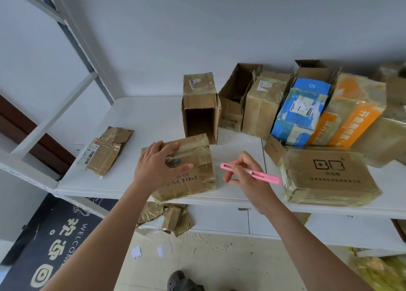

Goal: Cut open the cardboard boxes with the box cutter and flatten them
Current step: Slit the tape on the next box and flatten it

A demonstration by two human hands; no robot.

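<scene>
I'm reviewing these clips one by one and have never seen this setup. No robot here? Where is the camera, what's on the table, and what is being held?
No robot: a person works with bare hands, filmed by one wide-angle camera worn on the head, looking down. The left hand rests with spread fingers on a taped box at the front edge of the white table. The right hand pinches a pink cutter beside that box. A flattened box lies to the left; an open box stands behind, with more boxes at the right. Cardboard scraps lie below.
</scene>
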